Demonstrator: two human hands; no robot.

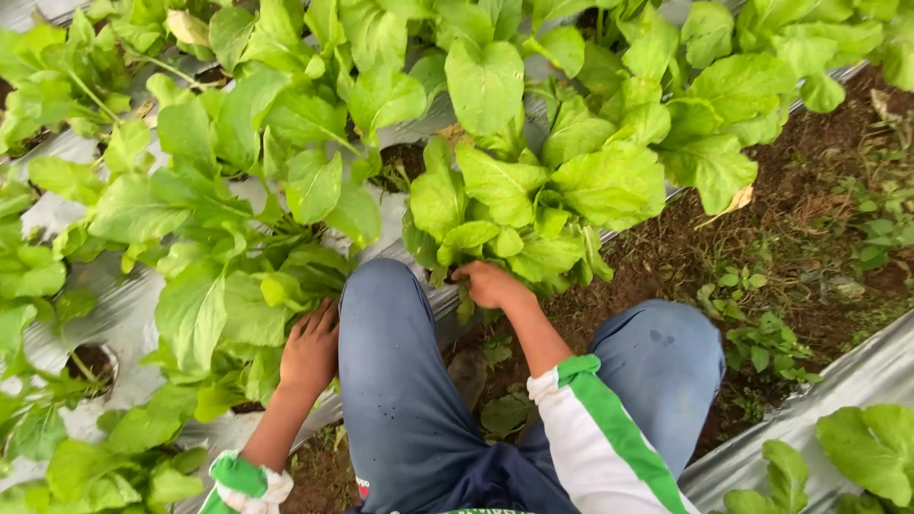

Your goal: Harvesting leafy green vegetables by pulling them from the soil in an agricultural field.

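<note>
Single view, head-mounted: looks steeply down from above the person's own body, facing forward over the knees (381, 324) toward a bed of leafy green plants (514, 190) set in silver plastic mulch (124, 324). Near range: both forearms and thighs fill the lower frame. Bare soil path (762, 238) runs at right. No second view shares the scene.

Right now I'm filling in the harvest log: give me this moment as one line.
right hand: gripping base of leafy green plant | left hand: resting on neighbouring plant | silver mulch sheet | soil path
</note>
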